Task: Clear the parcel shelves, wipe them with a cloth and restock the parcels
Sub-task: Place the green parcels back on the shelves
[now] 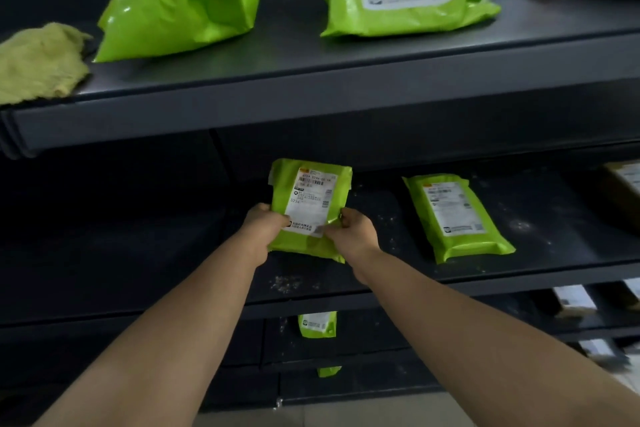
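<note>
Parcel (311,198) in green mailer plastic, label up, is over the middle shelf (554,239) near its front edge; left hand (261,227) and right hand (355,230) each have a grip curled round its lower sides. A yellow cloth (38,62) lies at the front left corner of the upper shelf (311,97).

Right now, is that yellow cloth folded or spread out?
Crumpled: the cloth lies in a rumpled heap on the upper shelf, no neat folds.

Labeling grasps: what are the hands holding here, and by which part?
Both hold one small green parcel: the left hand grips its lower left edge, and the right hand pinches its lower right edge.
</note>
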